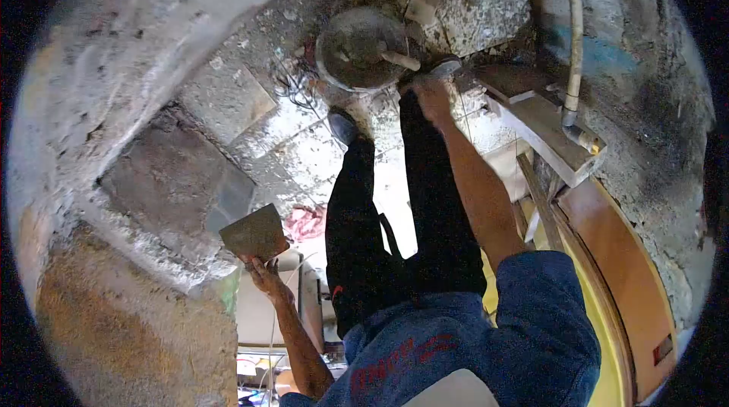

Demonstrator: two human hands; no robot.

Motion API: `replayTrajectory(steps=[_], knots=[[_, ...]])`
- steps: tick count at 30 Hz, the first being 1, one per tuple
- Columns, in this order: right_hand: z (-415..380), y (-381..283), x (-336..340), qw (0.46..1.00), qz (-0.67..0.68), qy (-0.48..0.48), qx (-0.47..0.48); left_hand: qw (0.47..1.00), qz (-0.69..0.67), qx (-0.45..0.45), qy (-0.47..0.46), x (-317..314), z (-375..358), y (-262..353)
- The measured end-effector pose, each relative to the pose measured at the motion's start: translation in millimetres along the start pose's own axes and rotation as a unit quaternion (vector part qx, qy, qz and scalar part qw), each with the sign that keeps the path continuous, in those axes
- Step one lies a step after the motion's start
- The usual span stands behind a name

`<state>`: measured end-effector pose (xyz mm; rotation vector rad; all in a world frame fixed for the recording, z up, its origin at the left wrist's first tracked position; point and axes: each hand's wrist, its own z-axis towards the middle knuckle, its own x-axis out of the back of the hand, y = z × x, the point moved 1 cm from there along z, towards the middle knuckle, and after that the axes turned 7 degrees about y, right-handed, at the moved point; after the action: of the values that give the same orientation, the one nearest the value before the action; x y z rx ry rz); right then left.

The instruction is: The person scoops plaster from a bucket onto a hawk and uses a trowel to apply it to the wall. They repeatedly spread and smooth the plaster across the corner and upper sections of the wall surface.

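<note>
My left hand (pixel 267 279) grips a flat, grey-brown square tile (pixel 254 232) by its lower edge and holds it up at the left. On the other side, my right hand (pixel 431 103) reaches down beside my right lower leg, close to a round bucket (pixel 330 58) with dark contents. A pale handle (pixel 399 60) sticks out over the bucket's rim, just above that hand. My right fingers are dark and blurred, and I cannot make out whether they hold anything.
A large slab (pixel 159 171) lies at the left wall. Loose wires (pixel 296 92) and a pink cloth (pixel 305 222) are on the dusty floor. At the right are a pipe (pixel 575 42), a white ledge (pixel 550 130) and leaning wooden boards (pixel 619 255).
</note>
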<state>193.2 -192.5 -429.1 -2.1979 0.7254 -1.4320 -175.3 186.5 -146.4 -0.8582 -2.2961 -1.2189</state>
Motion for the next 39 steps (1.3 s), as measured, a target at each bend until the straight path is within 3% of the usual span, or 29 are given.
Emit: replayTrajectory(steps=[1,2,4,5,6,7,9,12,13,15,16,17,19,20,21,23,24,27,29,31,33,36,37,39], knots=[[30.9,32.4,-1.3,0.977,-0.194,0.086,0.033,1.000,0.009,0.006,-0.005,-4.6,-2.0,-9.8],[55.8,55.0,6.9,0.981,-0.178,0.068,0.022,0.998,-0.015,-0.040,-0.053,1.8,10.2,-45.0],[98.8,106.6,9.9,0.986,-0.161,0.047,0.009,0.997,0.021,-0.002,-0.068,-37.6,-7.5,-31.2],[114.4,139.4,0.5,0.951,-0.244,0.083,0.172,0.996,0.047,0.014,-0.070,-55.0,-13.0,-26.1],[119.1,160.3,-7.5,0.882,-0.318,0.115,0.329,0.996,0.050,0.014,-0.070,-69.4,-19.7,-20.2],[109.4,141.1,11.7,0.883,-0.318,0.115,0.325,0.993,0.083,0.013,-0.083,-83.6,-26.1,-13.9],[90.4,47.2,-1.1,0.982,-0.144,-0.052,0.106,0.988,0.117,0.008,-0.103,-108.7,-33.7,-13.5],[84.1,26.6,-5.2,0.961,-0.214,-0.123,0.126,0.974,0.117,-0.051,-0.187,-141.7,-36.8,-8.6],[92.5,37.1,-7.7,0.962,-0.209,-0.118,0.126,0.974,0.118,-0.058,-0.187,-151.9,-39.3,-7.3],[104.5,97.5,-18.2,0.977,-0.196,0.065,-0.060,0.976,0.094,-0.049,-0.191,-171.3,-45.7,-1.7],[111.0,136.8,-31.4,0.972,-0.196,0.125,-0.045,0.977,0.089,-0.053,-0.184,-186.3,-52.1,9.5],[116.1,166.1,-35.0,0.972,-0.190,0.126,-0.049,0.977,0.094,-0.058,-0.184,-197.8,-56.9,18.2],[128.0,206.0,-52.5,0.889,-0.408,0.117,0.172,0.964,0.106,-0.078,-0.230,-222.8,-62.4,27.8],[146.0,195.7,-54.3,0.922,-0.370,0.031,0.104,0.973,0.077,-0.062,-0.207,-233.6,-63.3,26.3],[152.7,199.4,-64.6,0.927,-0.361,0.028,0.102,0.973,0.085,-0.068,-0.201,-244.6,-67.3,28.7],[163.5,207.1,-83.5,0.881,-0.454,-0.024,0.133,0.973,0.060,-0.054,-0.217,-263.3,-73.9,35.7],[169.5,161.3,-63.3,0.877,-0.459,-0.124,0.067,0.968,0.027,-0.053,-0.244,-265.5,-72.2,30.9],[164.4,197.4,-80.2,0.910,-0.395,-0.102,0.078,0.961,0.075,-0.057,-0.260,-279.9,-85.8,51.8],[171.5,191.1,-64.0,0.912,-0.352,-0.208,0.018,0.955,0.038,-0.072,-0.286,-287.4,-99.3,72.4],[150.4,188.6,-60.4,0.875,-0.467,-0.091,0.090,0.956,0.016,-0.062,-0.286,-291.1,-110.8,84.7],[158.9,139.8,-27.7,0.915,-0.353,-0.187,-0.057,0.956,0.006,-0.081,-0.282,-285.9,-113.2,90.3],[166.0,88.7,-6.0,0.898,-0.371,-0.230,-0.051,0.952,-0.004,-0.078,-0.295,-290.6,-102.3,81.6],[165.8,110.3,-25.6,0.899,-0.363,-0.240,-0.052,0.954,0.008,-0.078,-0.289,-291.0,-99.7,76.4],[168.7,169.8,-64.8,0.890,-0.427,-0.149,0.053,0.968,0.008,-0.059,-0.245,-293.5,-96.7,68.8]])
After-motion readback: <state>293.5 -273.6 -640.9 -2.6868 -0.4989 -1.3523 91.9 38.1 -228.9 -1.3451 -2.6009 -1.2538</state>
